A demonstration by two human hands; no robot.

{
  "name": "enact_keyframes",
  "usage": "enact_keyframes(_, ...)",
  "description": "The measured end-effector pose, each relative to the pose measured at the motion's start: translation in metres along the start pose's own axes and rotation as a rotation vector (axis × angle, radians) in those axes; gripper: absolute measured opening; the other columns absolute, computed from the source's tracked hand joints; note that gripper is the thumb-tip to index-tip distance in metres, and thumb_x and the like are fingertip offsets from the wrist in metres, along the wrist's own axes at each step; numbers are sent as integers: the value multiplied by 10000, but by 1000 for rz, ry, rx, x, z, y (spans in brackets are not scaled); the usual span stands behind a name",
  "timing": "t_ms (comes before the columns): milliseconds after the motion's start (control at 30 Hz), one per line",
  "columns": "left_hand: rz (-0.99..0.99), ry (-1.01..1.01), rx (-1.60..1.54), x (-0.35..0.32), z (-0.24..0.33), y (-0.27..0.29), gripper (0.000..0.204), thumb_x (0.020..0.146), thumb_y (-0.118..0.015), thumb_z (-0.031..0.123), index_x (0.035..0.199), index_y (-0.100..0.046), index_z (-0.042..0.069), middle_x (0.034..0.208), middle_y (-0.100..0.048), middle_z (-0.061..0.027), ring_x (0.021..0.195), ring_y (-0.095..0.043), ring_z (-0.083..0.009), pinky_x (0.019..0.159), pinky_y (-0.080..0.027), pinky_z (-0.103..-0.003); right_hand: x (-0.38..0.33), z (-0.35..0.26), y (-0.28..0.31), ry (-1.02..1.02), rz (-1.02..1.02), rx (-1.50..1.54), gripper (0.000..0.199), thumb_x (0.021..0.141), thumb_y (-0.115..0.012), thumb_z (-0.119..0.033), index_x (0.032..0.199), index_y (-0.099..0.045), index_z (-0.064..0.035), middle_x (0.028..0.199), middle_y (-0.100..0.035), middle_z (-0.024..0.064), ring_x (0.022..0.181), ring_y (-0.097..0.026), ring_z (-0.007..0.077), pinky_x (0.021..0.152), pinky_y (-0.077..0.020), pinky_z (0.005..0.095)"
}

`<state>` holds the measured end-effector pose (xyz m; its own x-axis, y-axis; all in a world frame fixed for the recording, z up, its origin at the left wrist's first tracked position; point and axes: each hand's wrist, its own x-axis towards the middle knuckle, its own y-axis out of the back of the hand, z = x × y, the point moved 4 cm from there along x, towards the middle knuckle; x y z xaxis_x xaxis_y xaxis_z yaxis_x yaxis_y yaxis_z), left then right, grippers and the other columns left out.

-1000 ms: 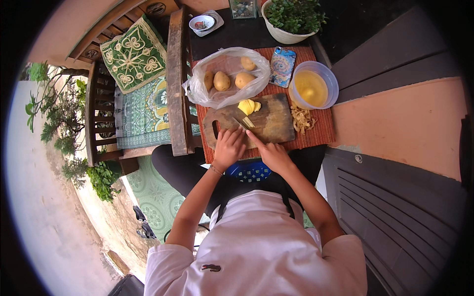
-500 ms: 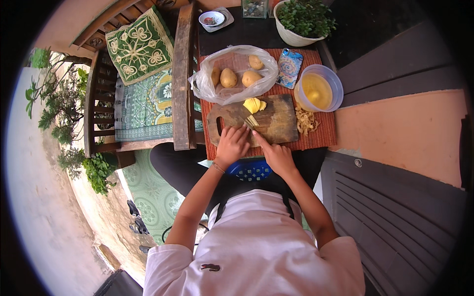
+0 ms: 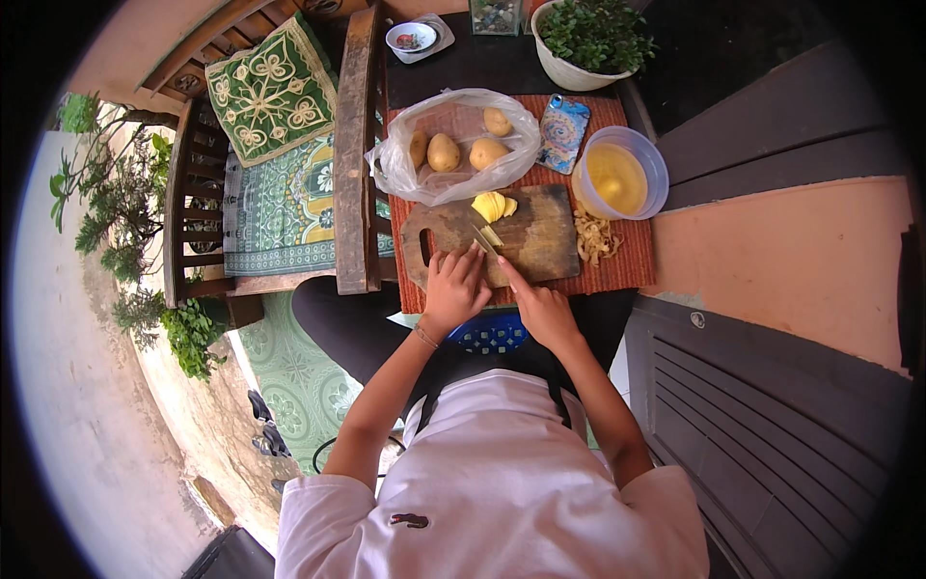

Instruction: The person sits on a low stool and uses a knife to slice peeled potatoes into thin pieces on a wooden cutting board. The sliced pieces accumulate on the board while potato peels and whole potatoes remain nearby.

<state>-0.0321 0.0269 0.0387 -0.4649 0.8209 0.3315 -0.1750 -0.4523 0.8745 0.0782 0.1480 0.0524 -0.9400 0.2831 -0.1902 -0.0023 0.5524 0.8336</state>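
On the wooden cutting board (image 3: 542, 253), my right hand (image 3: 546, 311) grips a knife (image 3: 484, 239), index finger stretched along it; the handle is hidden in the hand. Left of the blade, my left hand (image 3: 455, 291) presses its bent fingertips down on the board; whatever lies beneath them is hidden. A few thin potato strips (image 3: 493, 238) lie against the right side of the blade. Farther back on the board sits a small pile of yellow potato slices (image 3: 490, 206).
Behind the board, a clear plastic bag (image 3: 463, 183) holds several unpeeled potatoes (image 3: 444, 152). To the right are peelings (image 3: 595, 238), a plastic tub (image 3: 659, 179) of yellowish liquid and a patterned phone (image 3: 564, 133). A potted plant (image 3: 569, 73) and small white bowl (image 3: 410, 38) stand farther back.
The knife blade has shifted slightly and shows more clearly between my left fingertips and the strips. Both hands stay almost in place.
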Motion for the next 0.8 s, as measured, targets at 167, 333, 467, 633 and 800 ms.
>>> enact_keyframes(167,-13,68,37,-6,8,-2,569,727,-625,230,1238,-561,-11,1318,-522,-118,1167,-480,-285,1008,-316,-480,-7,1,2,21,23,28,601,932,-475,-126,1480,-268,-258,618,-605,219,591,-621,406,569,-501,521)
enact_keyframes(333,-28,70,17,-8,7,-2,587,745,-619,238,1266,-532,-20,1348,-498,-125,1193,-466,-285,1023,-293,-491,-8,-3,9,21,17,35,608,926,-483,-116,1478,-273,-259,631,-611,222,602,-621,411,574,-499,524)
enact_keyframes(467,-23,76,22,-10,7,-4,609,735,-623,234,1280,-517,-16,1355,-488,-121,1199,-462,-281,1026,-288,-491,-7,-4,7,34,11,56,607,919,-493,-115,1473,-291,-259,663,-622,228,624,-625,416,580,-500,523)
enact_keyframes(633,-23,95,35,-9,9,-4,620,724,-623,238,1282,-516,-11,1343,-489,-117,1210,-453,-277,1034,-278,-490,-5,-7,8,52,0,59,602,917,-498,-117,1468,-304,-263,680,-627,233,636,-627,420,587,-502,525)
enact_keyframes(800,-34,107,45,-8,9,-4,624,722,-625,246,1283,-520,-5,1344,-486,-111,1229,-443,-272,1044,-264,-491,-4,-6,7,51,-22,43,617,911,-501,-111,1470,-297,-274,680,-627,236,639,-630,419,594,-504,530)
